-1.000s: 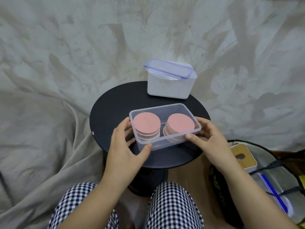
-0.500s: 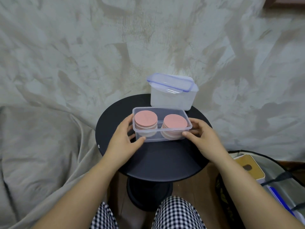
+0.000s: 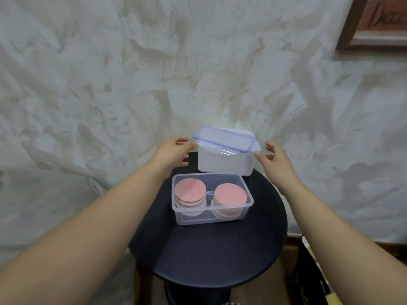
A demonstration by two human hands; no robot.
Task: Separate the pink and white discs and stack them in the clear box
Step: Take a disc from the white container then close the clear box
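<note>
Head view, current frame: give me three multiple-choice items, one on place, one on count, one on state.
1. Where is the lidded container relative to the clear box? A) inside it B) behind it, on the table C) on the floor
2. How many disc stacks are in the clear box? A) one B) two C) four
3. The clear box is: A) lidded B) tipped over C) open-topped, upright

Answers: 1 B, it stands at the table's far edge; 2 B, two pink-topped stacks side by side; 3 C, no lid, rim level.
</note>
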